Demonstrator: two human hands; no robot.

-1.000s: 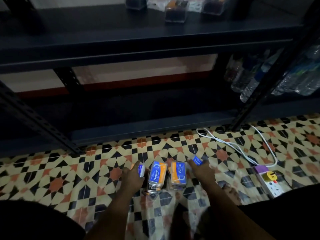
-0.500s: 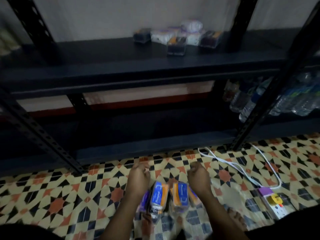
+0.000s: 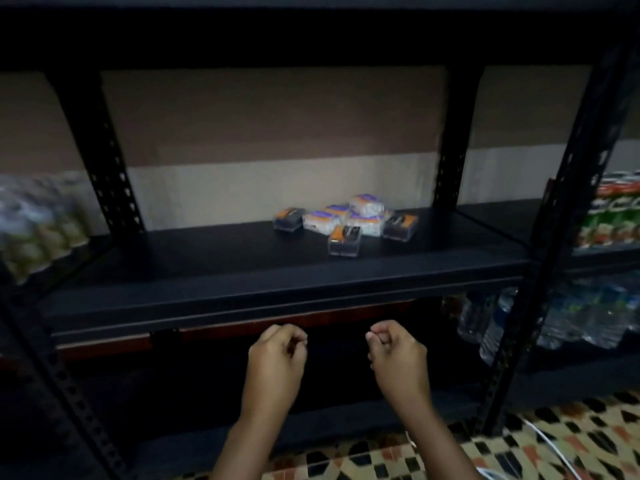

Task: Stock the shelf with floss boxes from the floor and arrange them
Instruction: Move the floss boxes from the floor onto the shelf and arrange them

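While hands (image 3: 337, 355) hover curled, floss boxes (image 3: 344, 240) clustered, axes mixed

Both forearms bare to the frame's edge; hands (image 3: 277, 355) ungloved, no rings or watch visible.
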